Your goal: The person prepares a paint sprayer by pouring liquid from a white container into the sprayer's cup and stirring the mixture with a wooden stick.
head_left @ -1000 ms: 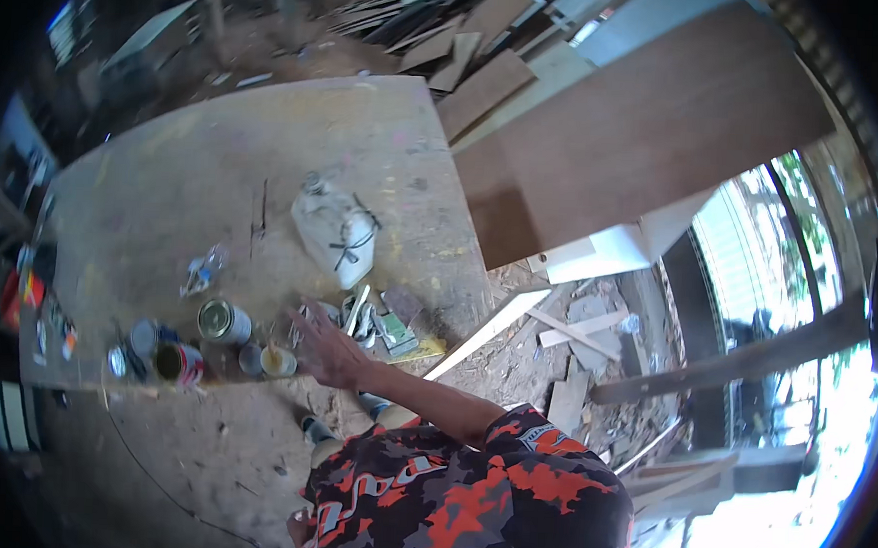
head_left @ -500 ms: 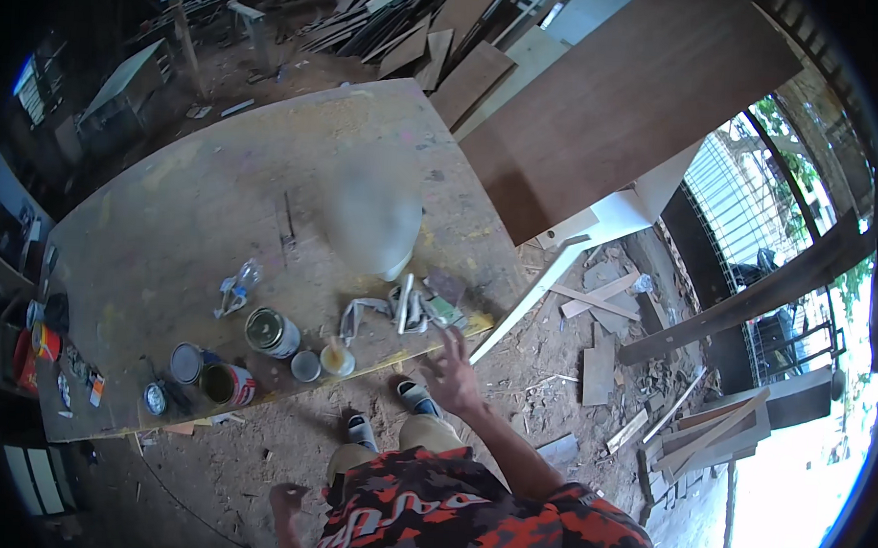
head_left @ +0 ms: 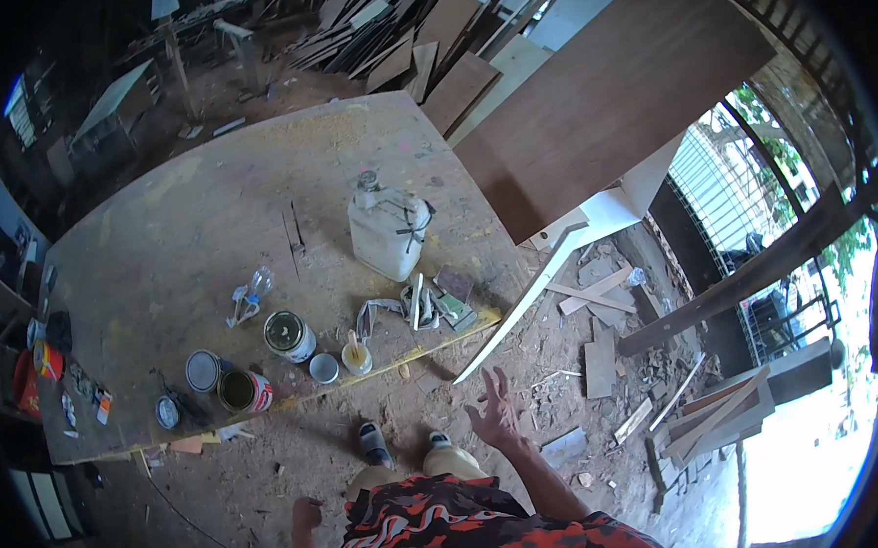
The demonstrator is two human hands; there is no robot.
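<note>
My right hand (head_left: pixel 498 412) hangs over the floor just off the table's front right corner, its fingers spread and nothing in them. Low beside my shirt is my left hand (head_left: pixel 307 514), away from the table; its fingers are too small and turned away to read. Nearest to the right hand on the table are a green-grey pad (head_left: pixel 457 310) and a crumpled grey cloth (head_left: pixel 386 316). Behind them stands a whitish plastic jug (head_left: pixel 390 235). Along the front edge sit a cup with a brush (head_left: pixel 357 359), a small cup (head_left: pixel 324 369) and an open paint can (head_left: pixel 289 336).
More cans, one red-labelled (head_left: pixel 245 391), stand further left on the worn wooden table (head_left: pixel 186 224). A white strip (head_left: pixel 521 307) leans by the table's right corner. A big brown panel (head_left: pixel 603 115) stands behind it. Wood offcuts (head_left: pixel 600 364) litter the floor at right.
My right hand has moved right and down, away from the table's edge. My left hand has shifted slightly right and lower. My feet have stepped, and the view has moved a little.
</note>
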